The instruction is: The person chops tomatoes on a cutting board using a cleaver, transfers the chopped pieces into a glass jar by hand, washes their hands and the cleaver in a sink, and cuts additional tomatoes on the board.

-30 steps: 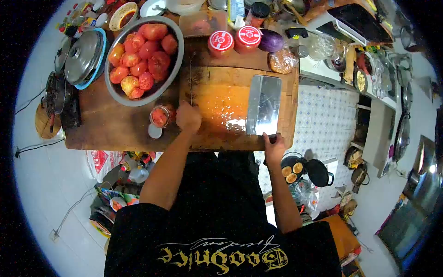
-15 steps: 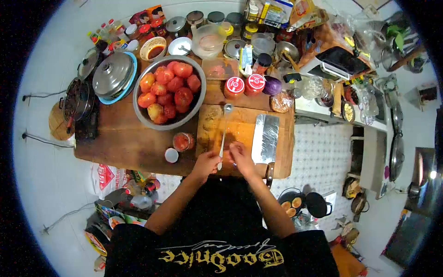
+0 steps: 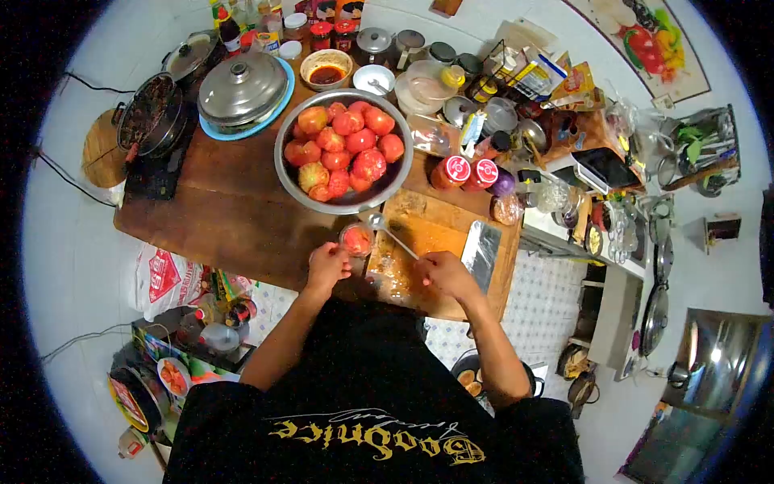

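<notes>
My right hand [image 3: 448, 276] is closed on the handle of a long metal spoon [image 3: 399, 242] over the right part of the table. The spoon's round bowl [image 3: 376, 220] is beside an open glass jar [image 3: 355, 239] with chunky red contents. Close against the jar's near left side is my left hand [image 3: 327, 266], its fingers curled. What lies under those fingers is hidden. A cleaver [image 3: 482, 252] lies flat on the wet wooden cutting board [image 3: 403, 211], right of the spoon.
Behind the jar stands a large metal basin [image 3: 282, 165] heaped with peeled tomatoes [image 3: 347, 145]. Two filled jars with red lids [image 3: 457, 168] stand behind the board. A lidded pot [image 3: 246, 89], bowls and several bottles line the table's back.
My left hand has left the spoon and moved left to the jar. My right hand now holds the spoon, its bowl swung left. The white lid is now out of sight. The view has shifted.
</notes>
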Demonstrator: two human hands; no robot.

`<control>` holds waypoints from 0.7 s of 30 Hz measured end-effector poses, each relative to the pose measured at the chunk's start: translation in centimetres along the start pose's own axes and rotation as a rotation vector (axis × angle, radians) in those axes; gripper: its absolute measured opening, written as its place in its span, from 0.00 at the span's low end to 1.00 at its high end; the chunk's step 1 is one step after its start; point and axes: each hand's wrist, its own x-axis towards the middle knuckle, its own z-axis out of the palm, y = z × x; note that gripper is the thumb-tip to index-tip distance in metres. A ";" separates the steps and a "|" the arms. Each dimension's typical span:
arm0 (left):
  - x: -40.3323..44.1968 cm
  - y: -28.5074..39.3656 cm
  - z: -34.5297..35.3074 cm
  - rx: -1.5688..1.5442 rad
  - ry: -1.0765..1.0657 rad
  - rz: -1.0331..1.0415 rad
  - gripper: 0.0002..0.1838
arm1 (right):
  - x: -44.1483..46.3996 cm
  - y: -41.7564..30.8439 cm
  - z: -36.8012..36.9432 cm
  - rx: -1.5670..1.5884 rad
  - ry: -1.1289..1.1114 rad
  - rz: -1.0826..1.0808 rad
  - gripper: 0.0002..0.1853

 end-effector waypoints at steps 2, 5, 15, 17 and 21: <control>0.9 -0.9 -0.9 0.005 -0.009 -0.019 0.08 | 1.0 -1.0 0.6 -0.240 0.015 -0.098 0.14; 2.1 -1.3 -1.6 -0.010 -0.052 -0.030 0.09 | 3.0 -2.8 1.3 -0.607 0.008 -0.211 0.15; 3.3 -1.3 -0.6 0.028 -0.006 0.040 0.09 | 8.5 -5.7 3.0 -0.793 -0.254 -0.021 0.15; 3.1 -0.8 -0.4 0.200 0.034 0.093 0.11 | 10.3 -4.8 4.5 -0.814 -0.154 0.021 0.15; 2.9 -0.2 -0.5 0.177 0.007 0.084 0.11 | 6.9 -10.6 3.8 -0.982 -0.083 0.106 0.14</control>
